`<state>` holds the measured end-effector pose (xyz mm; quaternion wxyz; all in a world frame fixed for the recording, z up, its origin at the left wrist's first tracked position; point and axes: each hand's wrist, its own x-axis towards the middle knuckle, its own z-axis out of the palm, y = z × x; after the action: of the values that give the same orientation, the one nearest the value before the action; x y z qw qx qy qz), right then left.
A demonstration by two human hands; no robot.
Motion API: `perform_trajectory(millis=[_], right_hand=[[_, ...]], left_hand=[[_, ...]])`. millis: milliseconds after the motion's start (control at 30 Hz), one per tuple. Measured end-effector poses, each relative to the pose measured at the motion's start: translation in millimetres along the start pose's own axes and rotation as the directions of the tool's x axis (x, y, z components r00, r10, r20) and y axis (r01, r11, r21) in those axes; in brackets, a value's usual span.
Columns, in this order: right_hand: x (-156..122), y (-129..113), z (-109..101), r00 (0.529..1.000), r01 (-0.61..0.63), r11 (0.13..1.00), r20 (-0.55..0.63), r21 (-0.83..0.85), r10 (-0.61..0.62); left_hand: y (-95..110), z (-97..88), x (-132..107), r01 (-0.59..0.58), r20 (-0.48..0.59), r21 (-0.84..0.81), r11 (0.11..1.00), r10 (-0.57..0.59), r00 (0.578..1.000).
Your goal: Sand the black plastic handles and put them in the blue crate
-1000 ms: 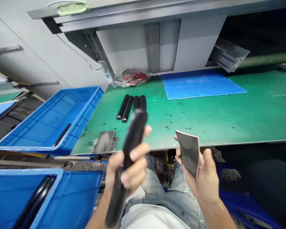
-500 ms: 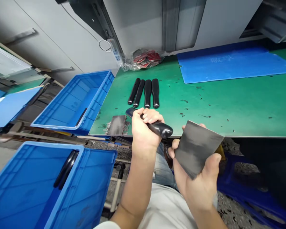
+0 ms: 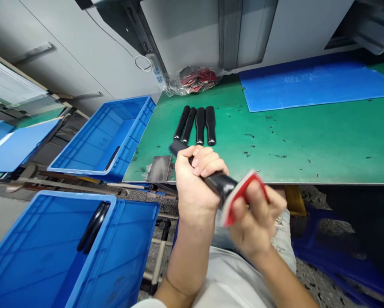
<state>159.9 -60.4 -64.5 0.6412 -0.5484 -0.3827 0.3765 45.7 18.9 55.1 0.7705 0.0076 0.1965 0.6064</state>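
Observation:
My left hand [image 3: 200, 177] is wrapped round the middle of a glossy black handle [image 3: 219, 182], held at a slant above the table's front edge. My right hand [image 3: 258, 214], smeared by motion, grips a piece of sandpaper [image 3: 252, 176] with a red back and pale edge. The sandpaper is bent against the handle's rounded near end; its grey face is turned away. Beyond my left hand, several similar black handles [image 3: 200, 126] lie side by side on the green table. A worn grey abrasive square [image 3: 160, 169] lies at the table's front left corner.
Blue crates [image 3: 98, 132] stand left of the green table [image 3: 285, 145]; a lower blue crate [image 3: 41, 239] holds black handles [image 3: 94, 226]. At the back are a plastic bag of red pieces [image 3: 198, 80] and a blue sheet [image 3: 307, 87]. Dark crumbs dot the tabletop.
My right hand has moved left and turned over, bringing the sandpaper from lying grey face up in the palm onto the handle's end. My left hand keeps its grip.

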Motion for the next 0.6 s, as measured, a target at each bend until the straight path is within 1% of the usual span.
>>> perform_trajectory(millis=[33, 67, 100, 133, 167, 200, 233, 267, 300, 333, 367, 400, 433, 500, 600], right_hand=[[-3, 3, -1, 0.995, 0.092, 0.991, -0.031, -0.096, -0.096], [-6, 5, -2, 0.970, 0.216, 0.949, -0.060, -0.228, -0.236], [-8, 6, -2, 0.928, 0.325, 0.881, -0.063, -0.343, -0.367], [-9, 4, -2, 0.889, 0.395, 0.825, -0.057, -0.403, -0.454], [-11, 0, -2, 0.877, 0.419, 0.819, -0.060, -0.392, -0.477], [-13, -5, -1, 0.898, 0.392, 0.868, -0.078, -0.306, -0.433], [-14, -12, -1, 0.934, 0.325, 0.930, -0.098, -0.174, -0.344], [-15, -19, 0, 0.968, 0.226, 0.974, -0.110, -0.012, -0.226], [-15, -26, 0, 0.990, 0.109, 0.982, -0.103, 0.155, -0.093], [-15, -32, 0, 0.997, -0.007, 0.954, -0.069, 0.301, 0.029], [-14, -38, -1, 0.992, -0.109, 0.905, -0.019, 0.411, 0.128], [-13, -44, -1, 0.979, -0.194, 0.852, 0.037, 0.486, 0.202], [-12, -50, 0, 0.963, -0.264, 0.805, 0.098, 0.531, 0.251], [-12, -60, 2, 0.942, -0.336, 0.759, 0.187, 0.557, 0.280], [-11, -68, 10, 0.942, -0.331, 0.762, 0.247, 0.556, 0.230]], left_hand=[[1, 0.0, -1, -0.014, 0.008, -0.006, 1.000, 0.014, 1.000], [2, -0.3, -1, -0.026, 0.014, -0.013, 1.000, 0.026, 1.000], [3, -0.8, -2, -0.031, 0.017, -0.021, 0.999, 0.032, 0.999], [3, -1.4, -2, -0.023, 0.015, -0.029, 0.999, 0.024, 1.000], [3, -2.2, -3, -0.015, 0.011, -0.043, 0.999, 0.016, 1.000], [3, -3.0, -3, -0.001, 0.004, -0.060, 0.998, 0.001, 1.000], [2, -3.8, -3, 0.020, -0.006, -0.074, 0.997, -0.020, 1.000], [2, -4.4, -2, 0.032, -0.014, -0.082, 0.996, -0.033, 0.999], [2, -4.9, -2, 0.032, -0.021, -0.080, 0.996, -0.034, 0.999], [2, -5.2, -2, 0.023, -0.024, -0.066, 0.998, -0.025, 0.999], [1, -5.4, -1, 0.006, -0.024, -0.045, 0.999, -0.007, 1.000], [1, -5.5, -1, -0.010, -0.022, -0.023, 1.000, 0.009, 1.000], [0, -5.5, -2, -0.022, -0.019, -0.009, 1.000, 0.022, 1.000], [-2, -5.4, -3, -0.026, -0.003, -0.019, 0.999, 0.026, 1.000], [-6, -4.8, -7, -0.023, 0.032, -0.041, 0.999, 0.025, 0.999]])
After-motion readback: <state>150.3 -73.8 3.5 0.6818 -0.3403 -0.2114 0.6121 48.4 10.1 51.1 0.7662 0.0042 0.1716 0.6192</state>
